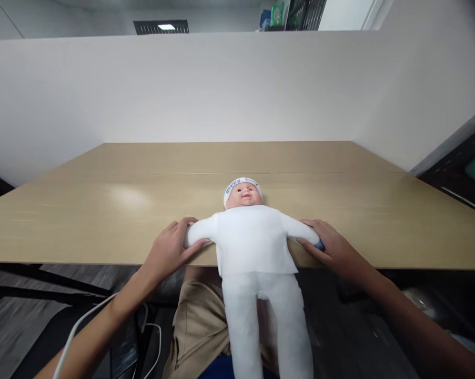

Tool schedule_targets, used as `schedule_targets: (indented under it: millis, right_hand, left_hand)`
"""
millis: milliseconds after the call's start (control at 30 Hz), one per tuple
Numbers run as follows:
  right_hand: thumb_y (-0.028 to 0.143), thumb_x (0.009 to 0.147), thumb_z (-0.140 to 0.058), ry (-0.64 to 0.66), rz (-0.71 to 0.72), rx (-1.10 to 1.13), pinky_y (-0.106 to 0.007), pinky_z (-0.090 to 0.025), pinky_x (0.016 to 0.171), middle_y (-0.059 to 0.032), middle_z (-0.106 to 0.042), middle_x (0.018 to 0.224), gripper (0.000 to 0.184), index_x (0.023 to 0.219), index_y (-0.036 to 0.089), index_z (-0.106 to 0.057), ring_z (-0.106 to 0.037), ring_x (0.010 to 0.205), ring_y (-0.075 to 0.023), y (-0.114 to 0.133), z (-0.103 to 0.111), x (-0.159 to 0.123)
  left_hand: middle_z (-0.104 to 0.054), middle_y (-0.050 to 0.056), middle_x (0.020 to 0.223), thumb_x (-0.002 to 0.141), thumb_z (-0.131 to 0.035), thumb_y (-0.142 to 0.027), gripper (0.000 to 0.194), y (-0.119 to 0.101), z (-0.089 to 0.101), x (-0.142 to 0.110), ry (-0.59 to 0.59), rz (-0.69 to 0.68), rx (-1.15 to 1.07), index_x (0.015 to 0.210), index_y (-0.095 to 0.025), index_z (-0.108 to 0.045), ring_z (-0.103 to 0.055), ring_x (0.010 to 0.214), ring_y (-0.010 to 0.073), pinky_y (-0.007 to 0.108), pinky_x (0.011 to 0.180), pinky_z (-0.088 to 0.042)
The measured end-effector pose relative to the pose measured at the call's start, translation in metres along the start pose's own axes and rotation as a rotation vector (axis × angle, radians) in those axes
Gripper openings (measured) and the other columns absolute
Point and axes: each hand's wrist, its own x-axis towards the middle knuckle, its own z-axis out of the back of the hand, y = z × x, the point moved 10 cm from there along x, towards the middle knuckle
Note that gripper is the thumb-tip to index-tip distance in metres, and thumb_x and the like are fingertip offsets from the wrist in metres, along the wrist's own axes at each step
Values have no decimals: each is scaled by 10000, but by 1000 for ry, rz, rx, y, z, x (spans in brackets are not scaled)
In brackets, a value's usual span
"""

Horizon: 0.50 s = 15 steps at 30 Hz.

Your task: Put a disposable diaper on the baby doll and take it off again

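A baby doll in a white bodysuit and a white cap with blue lettering lies face up on the near edge of a light wooden table. Its head rests on the tabletop and its legs hang down over the edge toward my lap. My left hand is closed around the end of the doll's arm on the left side. My right hand is closed around the end of the other arm, where a bit of blue shows under the fingers. Both doll arms are stretched out sideways.
A white partition wall runs along the far side of the table and turns in at the right. A white cable hangs below the table at the left. A dark shelf stands at the right, and grey floor lies under the table.
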Motion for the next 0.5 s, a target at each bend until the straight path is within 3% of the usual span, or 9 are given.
schedule_targets:
  millis: [200,500]
  right_hand:
    - [611,1073,-568,19,69,26,-473,-559,961,-116,-750,1248,424,1311,271,-658,-699,1127,-351,-33,-16,70]
    - [513,1045,-556,-26,75,-8,-437,-564,875,-110,-756,1212,387,1309,246,-648,-719,1043,-334,-84,-31,176]
  left_hand:
    - [-780,118,1053,1020,-502,-820,661,42,-18,57,-15,-28,107,1215,-208,-656,-722,1003,363,455,850,-549]
    - [-784,130,1123,1008,-511,-816,649,98,-43,175,-38,-54,41,1205,-213,-651,-731,1044,356,448,875,-549]
